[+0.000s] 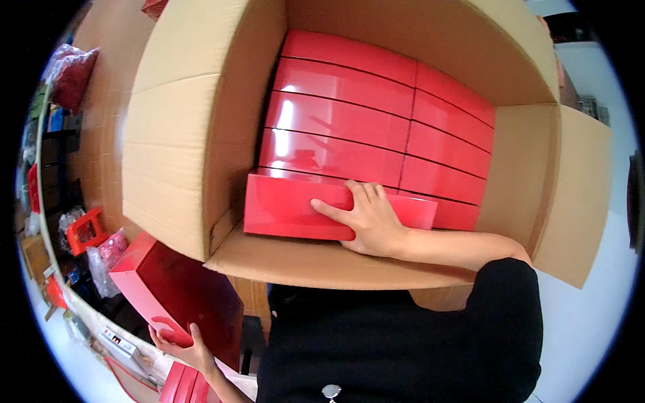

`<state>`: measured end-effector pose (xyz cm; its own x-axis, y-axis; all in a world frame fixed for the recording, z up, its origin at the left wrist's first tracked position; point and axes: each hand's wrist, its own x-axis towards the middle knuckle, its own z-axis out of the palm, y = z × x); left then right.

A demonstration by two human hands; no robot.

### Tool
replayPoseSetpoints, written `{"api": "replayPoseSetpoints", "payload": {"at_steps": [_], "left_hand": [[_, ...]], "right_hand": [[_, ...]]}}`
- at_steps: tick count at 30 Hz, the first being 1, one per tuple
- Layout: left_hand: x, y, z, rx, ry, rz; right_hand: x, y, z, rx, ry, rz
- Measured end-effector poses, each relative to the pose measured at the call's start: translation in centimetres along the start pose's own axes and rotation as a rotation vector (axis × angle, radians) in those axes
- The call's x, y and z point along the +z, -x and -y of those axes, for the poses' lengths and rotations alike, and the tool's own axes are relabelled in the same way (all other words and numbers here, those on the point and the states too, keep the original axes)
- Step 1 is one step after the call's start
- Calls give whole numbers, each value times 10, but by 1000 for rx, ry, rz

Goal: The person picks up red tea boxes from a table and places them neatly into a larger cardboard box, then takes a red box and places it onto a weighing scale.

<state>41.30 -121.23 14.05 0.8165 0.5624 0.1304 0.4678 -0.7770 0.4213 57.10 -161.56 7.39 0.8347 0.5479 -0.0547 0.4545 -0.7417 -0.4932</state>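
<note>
A large cardboard carton (168,134) stands before me with its flaps open, packed with glossy red boxes (336,114) in two columns. At its near side, one red box (289,208) sits raised above its neighbours. My right hand (373,218) grips this box, the fingers over its far edge and the thumb spread along its face. Outside the carton, at the lower left, my left hand (185,348) holds another red box (188,289) by its near end. That box is tilted, with a dark red broad side showing.
More red boxes (183,384) are stacked at the lower left. An orange plastic stool (87,230) and plastic bags (107,258) lie along the left, beside a brown floor (107,154). A carton flap (581,195) sticks out on the right.
</note>
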Motion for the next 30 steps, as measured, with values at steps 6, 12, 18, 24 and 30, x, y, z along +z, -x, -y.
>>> {"api": "replayPoseSetpoints", "payload": {"at_steps": [6,12,18,24,30], "left_hand": [[-53,-8,-30,-5,-107,-212],[-122,6,-50,72,-365,-279],[-149,17,-104,278,-49,-412],[-193,37,-137,330,-39,-574],[-188,-7,-251,802,248,-459]], "right_hand": [[15,-14,1,4,-41,-14],[102,-5,-51,-73,39,61],[158,1,-94,-184,138,-2],[152,3,-102,-205,-1,-61],[5,24,-110,-44,-77,8]]}}
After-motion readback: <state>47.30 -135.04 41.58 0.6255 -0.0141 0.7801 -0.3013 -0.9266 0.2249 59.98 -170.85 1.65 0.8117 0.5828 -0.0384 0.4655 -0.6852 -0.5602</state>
